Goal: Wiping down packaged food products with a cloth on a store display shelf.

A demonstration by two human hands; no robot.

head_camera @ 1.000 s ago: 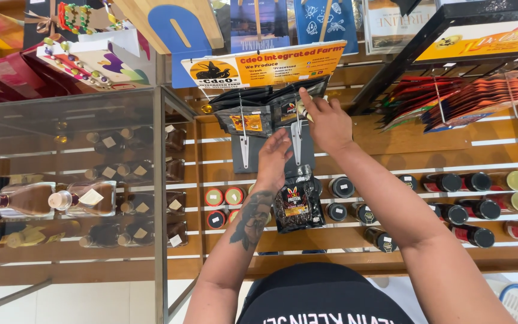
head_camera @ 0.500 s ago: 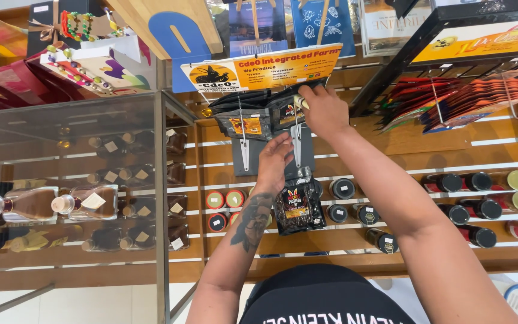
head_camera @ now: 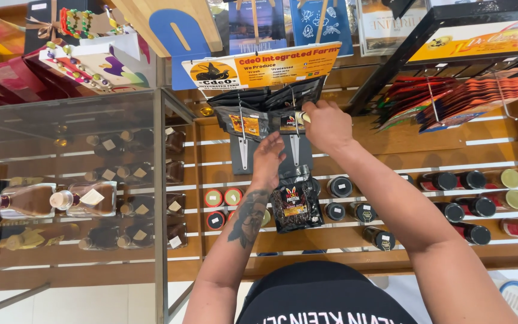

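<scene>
Looking down in the head view, we see our right hand (head_camera: 328, 125) with fingers pinched on a dark pouch (head_camera: 288, 123) hanging on the black peg rack (head_camera: 271, 157), just below the yellow sign (head_camera: 262, 65). Our left hand (head_camera: 268, 159) rests against the rack beside a second hanging pouch (head_camera: 246, 125); whether its fingers grip, we cannot tell. One black pouch (head_camera: 295, 207) stands below the rack, with four red-rimmed jars (head_camera: 223, 207) left of it.
</scene>
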